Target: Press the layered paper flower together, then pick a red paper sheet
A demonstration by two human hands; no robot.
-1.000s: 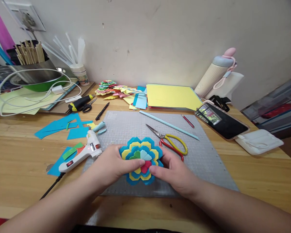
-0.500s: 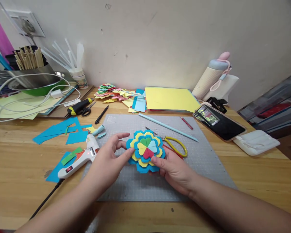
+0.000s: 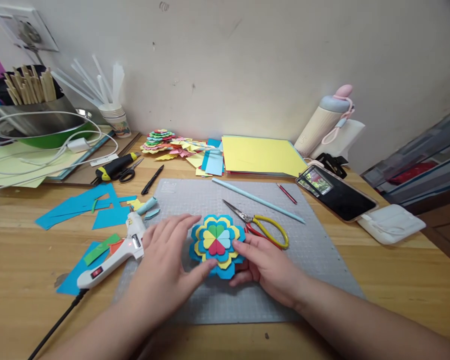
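Note:
A layered paper flower (image 3: 217, 241) in blue and yellow, with heart-shaped petals in green, yellow, light blue and red at its centre, is above the grey cutting mat (image 3: 195, 305). My right hand (image 3: 266, 265) grips its right edge, thumb on top and fingers underneath. My left hand (image 3: 168, 255) is at the flower's left side with its fingers stretched apart. The left thumb touches the lower left petals. Just behind the flower lie scissors (image 3: 272, 230) with yellow and red handles. A rolled light blue paper stick (image 3: 258, 200) lies farther back.
Left of the mat lies a white glue gun (image 3: 114, 255) among blue paper scraps (image 3: 78, 204). A black pen (image 3: 152, 180) and small scissors (image 3: 129, 172) lie behind. Yellow paper sheets (image 3: 262, 155) are by the wall. A phone (image 3: 335, 192) and white case (image 3: 392, 223) stand right.
The flower has turned and come slightly lower and to the left, showing its face more from above. My left thumb has moved down to its lower edge. The camera view has shifted slightly.

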